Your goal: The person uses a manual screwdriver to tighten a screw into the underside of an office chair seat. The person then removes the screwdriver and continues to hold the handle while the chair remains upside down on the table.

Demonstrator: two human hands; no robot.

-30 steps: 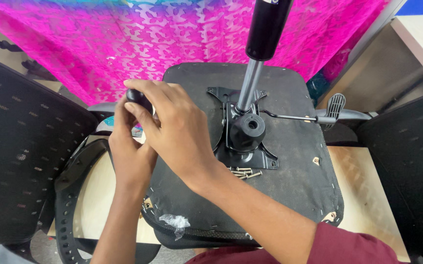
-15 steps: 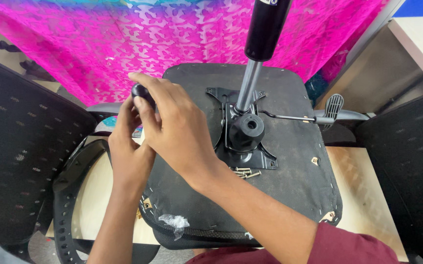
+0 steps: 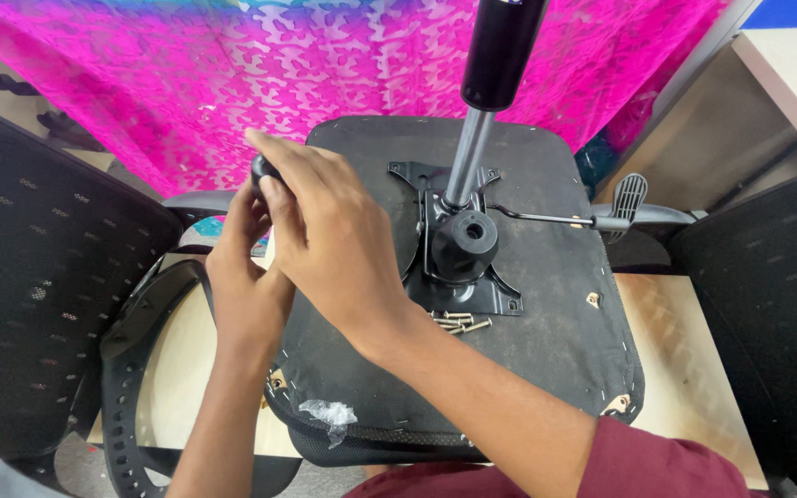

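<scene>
Black rounded knob at the left edge of the upturned black chair seat, pinched by left hand and right hand, both closed on it; loose silver screws beside the metal mechanism plate could likely roll off if the seat is jolted.

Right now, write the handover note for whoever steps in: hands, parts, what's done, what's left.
Left hand and right hand are both closed around a small black knob at the left edge of the upturned chair seat.
The metal mechanism plate lies on the seat underside, with the gas cylinder standing up from it and a lever pointing right.
Done: plate set in place on the seat.
Left: loose screws lie beside the plate, not yet driven; an armrest lies apart at the left.
</scene>
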